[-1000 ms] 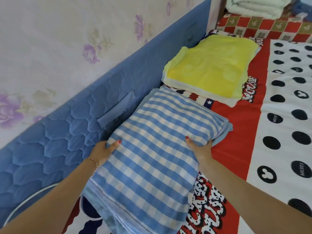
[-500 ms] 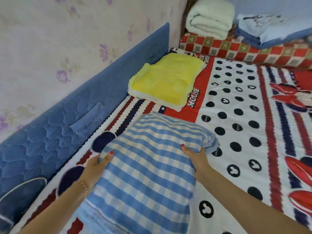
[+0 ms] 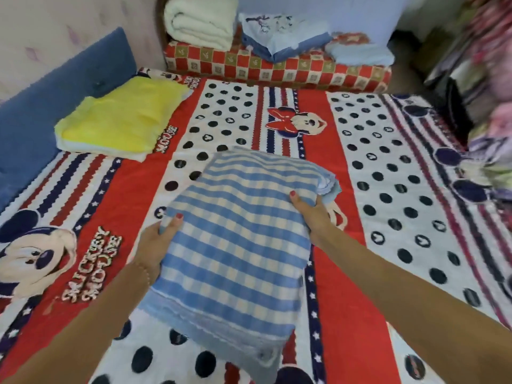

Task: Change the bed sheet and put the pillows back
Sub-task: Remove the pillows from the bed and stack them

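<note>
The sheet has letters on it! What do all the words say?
"MICKEY MOUSE", upside down, on the sheet beside the left hand.
"MOUSE", upside down, by the yellow pillow; the rest is hidden.
Lettering near the far edge: too blurred.
Checked pillow: no words.

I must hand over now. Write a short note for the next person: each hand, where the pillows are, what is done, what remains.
Left hand and right hand both grip the blue checked pillow by its sides, over the middle of the bed.
The yellow pillow lies by the blue padded headboard.
Done: the cartoon-print sheet covers the mattress.
Left: set the checked pillow where it belongs. Folded bedding is stacked at the far end.
</note>
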